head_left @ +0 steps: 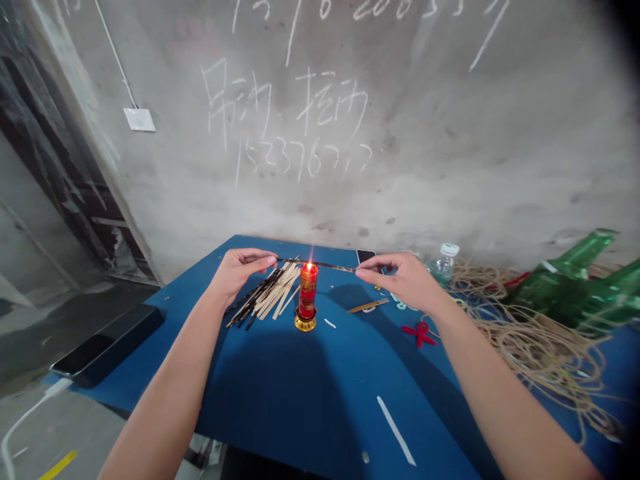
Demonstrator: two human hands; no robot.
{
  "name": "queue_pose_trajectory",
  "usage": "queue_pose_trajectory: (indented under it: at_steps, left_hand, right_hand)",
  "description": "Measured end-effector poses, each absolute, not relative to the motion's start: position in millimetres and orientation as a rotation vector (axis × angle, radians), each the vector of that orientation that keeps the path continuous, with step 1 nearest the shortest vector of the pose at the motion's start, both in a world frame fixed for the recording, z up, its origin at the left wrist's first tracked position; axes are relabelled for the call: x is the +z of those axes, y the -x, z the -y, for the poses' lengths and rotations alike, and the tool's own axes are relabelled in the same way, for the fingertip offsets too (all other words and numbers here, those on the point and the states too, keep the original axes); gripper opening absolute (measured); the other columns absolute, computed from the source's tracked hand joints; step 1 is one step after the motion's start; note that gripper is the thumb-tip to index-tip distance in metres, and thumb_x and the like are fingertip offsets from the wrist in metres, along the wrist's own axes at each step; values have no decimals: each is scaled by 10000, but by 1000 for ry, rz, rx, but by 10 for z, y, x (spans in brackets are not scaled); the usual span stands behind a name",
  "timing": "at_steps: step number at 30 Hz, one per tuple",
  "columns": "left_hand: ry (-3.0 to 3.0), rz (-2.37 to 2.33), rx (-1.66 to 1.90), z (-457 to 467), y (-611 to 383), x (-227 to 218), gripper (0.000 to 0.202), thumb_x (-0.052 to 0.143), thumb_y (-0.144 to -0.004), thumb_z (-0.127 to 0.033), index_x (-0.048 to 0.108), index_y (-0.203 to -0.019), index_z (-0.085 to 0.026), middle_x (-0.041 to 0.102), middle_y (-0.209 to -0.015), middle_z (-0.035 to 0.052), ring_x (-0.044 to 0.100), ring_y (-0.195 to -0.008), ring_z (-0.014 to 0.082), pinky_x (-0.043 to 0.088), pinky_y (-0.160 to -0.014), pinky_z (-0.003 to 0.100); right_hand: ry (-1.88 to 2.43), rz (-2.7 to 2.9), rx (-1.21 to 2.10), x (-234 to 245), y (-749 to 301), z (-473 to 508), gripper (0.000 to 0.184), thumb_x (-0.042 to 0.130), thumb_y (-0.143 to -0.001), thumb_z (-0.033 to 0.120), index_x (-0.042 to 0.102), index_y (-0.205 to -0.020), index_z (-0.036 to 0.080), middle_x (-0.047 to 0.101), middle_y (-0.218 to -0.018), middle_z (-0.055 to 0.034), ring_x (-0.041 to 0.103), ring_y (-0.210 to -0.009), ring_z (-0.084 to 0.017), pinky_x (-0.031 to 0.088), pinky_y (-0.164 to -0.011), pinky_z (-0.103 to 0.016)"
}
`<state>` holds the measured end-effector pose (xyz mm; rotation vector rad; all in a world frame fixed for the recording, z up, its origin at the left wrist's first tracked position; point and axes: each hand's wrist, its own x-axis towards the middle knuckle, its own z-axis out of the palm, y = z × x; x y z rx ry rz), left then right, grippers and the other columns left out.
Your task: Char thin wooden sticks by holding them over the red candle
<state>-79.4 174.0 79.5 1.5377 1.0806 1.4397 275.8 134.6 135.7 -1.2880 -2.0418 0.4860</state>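
Note:
My left hand [245, 268] pinches one end of a thin, dark strip [336, 267], and my right hand [397, 277] pinches the other end. The strip is stretched level across the flame of a lit red candle [309, 293], which stands upright on a gold base. Whether the strip touches the flame, I cannot tell. Just behind and left of the candle lies a loose pile of thin flat sticks [270, 293], some pale and some blackened. Below my right hand lies a brown stick [369, 305], with a red twisted piece [420, 335] farther right.
Green glass bottles [565, 287] lie at the right among tangled tan cord [530, 347]. A capped clear bottle [445, 263] stands behind my right hand. A black box with a phone [107, 347] sits on the left edge of the blue table [280, 387]. A white strip [396, 431] lies near the front.

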Motion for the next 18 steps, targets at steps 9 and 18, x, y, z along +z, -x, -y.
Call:
queue_pose_trajectory:
  at_steps: [9,18]
  left_hand:
    - [-1501,-1061,1498,-1749,798,784,297,906,-684,-370,835,-919,-203,797,-867,86,715,-827,205,561,-798,339]
    - [-1480,-1070,1541,-1773,798,760,307,918,-657,-374,829,-899,-206,797,-863,82,724,-806,208,574,-816,364]
  right_hand:
    - [1261,2006,501,1303,-2720,-1353,241,706,-846,510,827,-876,303,790,-895,-43,690,-836,-236,519,-737,-372]
    - [1240,2014,498,1277,-2672,-1365,236,690,-864,508,821,-859,312,791,-894,-44,693,-838,-243,515,-741,-384]
